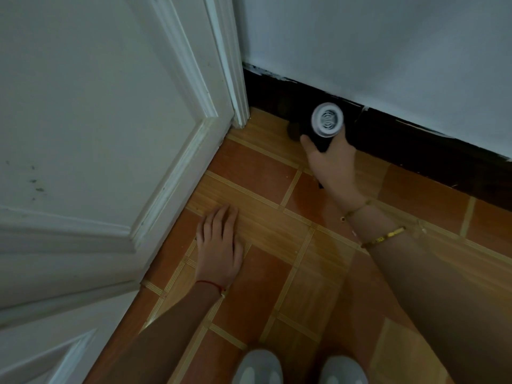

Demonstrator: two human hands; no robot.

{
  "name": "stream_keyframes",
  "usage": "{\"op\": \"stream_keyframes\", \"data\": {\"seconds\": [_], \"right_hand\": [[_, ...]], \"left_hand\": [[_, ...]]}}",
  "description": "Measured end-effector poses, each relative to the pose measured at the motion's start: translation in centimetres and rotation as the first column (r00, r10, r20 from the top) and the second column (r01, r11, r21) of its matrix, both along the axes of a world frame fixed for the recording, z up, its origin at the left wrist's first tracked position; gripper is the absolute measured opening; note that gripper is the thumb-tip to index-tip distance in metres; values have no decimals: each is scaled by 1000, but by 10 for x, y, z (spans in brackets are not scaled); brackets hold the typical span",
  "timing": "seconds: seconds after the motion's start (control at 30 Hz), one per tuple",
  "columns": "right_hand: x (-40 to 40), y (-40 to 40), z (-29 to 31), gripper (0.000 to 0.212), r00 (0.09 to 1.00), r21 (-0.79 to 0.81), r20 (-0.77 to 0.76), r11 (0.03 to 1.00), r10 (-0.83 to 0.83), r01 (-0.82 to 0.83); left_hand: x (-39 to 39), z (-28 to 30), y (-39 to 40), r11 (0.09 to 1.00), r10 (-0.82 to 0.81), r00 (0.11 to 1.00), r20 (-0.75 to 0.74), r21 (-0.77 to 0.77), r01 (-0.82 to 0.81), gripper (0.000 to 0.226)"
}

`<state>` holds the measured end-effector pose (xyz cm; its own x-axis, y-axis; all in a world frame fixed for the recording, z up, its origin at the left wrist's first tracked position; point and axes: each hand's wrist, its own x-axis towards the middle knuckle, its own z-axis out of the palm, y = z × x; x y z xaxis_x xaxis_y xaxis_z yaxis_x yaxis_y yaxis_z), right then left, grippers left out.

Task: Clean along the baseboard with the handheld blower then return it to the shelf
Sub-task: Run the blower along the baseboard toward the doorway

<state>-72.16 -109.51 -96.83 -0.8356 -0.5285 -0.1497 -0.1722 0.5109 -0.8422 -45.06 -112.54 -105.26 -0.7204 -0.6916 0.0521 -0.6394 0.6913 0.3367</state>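
The blower (pixel 327 123) shows only its pale vented rear; its dark body melts into the black baseboard (pixel 415 151) (nozzle indistinguishable). Two grey shoes (pixel 259 368) are cut off at the bottom edge.

There is only one camera, and it sits on the person's head. It looks forward and steeply down at the floor (pixel 277 231), so the picture is wide and bends at the edges. It is close to the ground. Both arms reach out from the bottom edge. At the top is the wall (pixel 388 45) with its dark baseboard (pixel 415 145). The white door (pixel 83 106) fills the left side.
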Motion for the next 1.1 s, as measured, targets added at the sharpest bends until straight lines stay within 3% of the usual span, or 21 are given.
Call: {"op": "stream_keyframes", "data": {"seconds": [0.07,0.37,0.53,0.63,0.77,0.9,1.03,1.1], "right_hand": [[-1,-1,4,70,999,20,-14,999,51,-51],[-23,73,15,70,992,111,-94,990,-79,89],[-26,99,21,74,987,148,-109,980,-121,136],[-29,108,26,68,994,170,-85,982,-65,79],[-40,117,35,55,993,217,114,975,28,-52],[-39,127,33,71,1000,234,2,972,16,-16],[-41,135,33,54,985,220,169,973,29,-67],[-37,135,30,70,995,207,96,978,-9,-11]], "left_hand": [[0,-1,0,1000,2,1000,1,0,-2,53],[0,-1,3,1000,24,999,-21,-4,-24,53],[-28,9,3,982,190,982,23,6,-190,49],[-44,7,7,994,109,993,42,2,-109,52],[-67,2,15,1000,-5,1000,30,29,4,56],[-85,-3,21,998,-48,997,53,31,46,56],[-86,-7,23,999,-34,998,59,-12,35,54],[-86,-7,24,999,-33,998,49,-21,34,54]]}}
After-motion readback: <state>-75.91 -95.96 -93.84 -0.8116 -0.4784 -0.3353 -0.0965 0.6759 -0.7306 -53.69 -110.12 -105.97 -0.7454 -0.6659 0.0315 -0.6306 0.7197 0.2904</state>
